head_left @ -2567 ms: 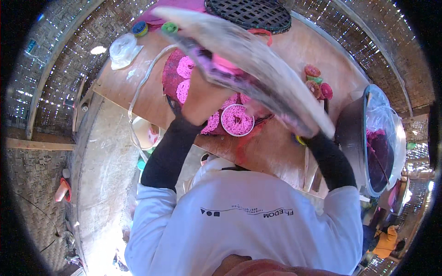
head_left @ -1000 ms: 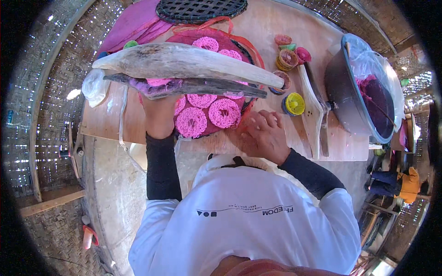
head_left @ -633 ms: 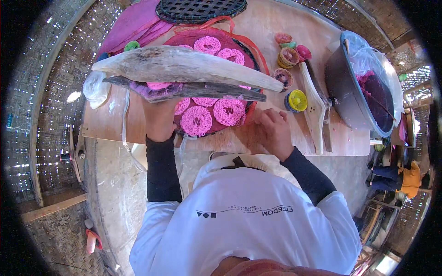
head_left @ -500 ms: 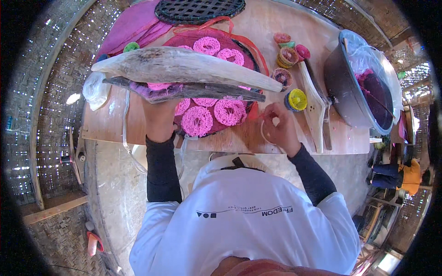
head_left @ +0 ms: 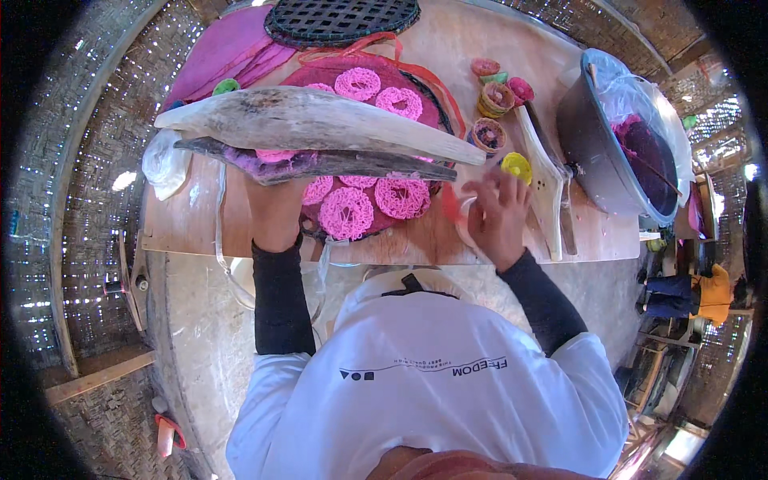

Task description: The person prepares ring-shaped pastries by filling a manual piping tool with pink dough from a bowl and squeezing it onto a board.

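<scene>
My left hand (head_left: 276, 208) grips a long two-piece wooden tool, a pale upper piece (head_left: 312, 112) over a dark, pink-stained lower one (head_left: 376, 164), held above lacy pink rings (head_left: 346, 214) on a round magenta mat (head_left: 380, 68). The hand's fingers are partly hidden under the wood. At the bench's near right, my right hand (head_left: 496, 220) holds a white ring (head_left: 464, 232) with red material beside it, partly hidden by the hand; its upper fingers are spread near a yellow cup (head_left: 516, 166).
On the wooden bench (head_left: 432, 32) are a dark lattice tray (head_left: 340, 20), pink sheets (head_left: 216, 48), coloured cups (head_left: 496, 100), a white plastic bag (head_left: 164, 164), a second wooden tool (head_left: 548, 188) and a large grey tub (head_left: 592, 152). A person in orange (head_left: 708, 292) is at far right.
The wooden tool was swung diagonally earlier and now lies crosswise above the mat. My right hand has left it, moved to the bench, picked up the white ring and shifted toward the yellow cup.
</scene>
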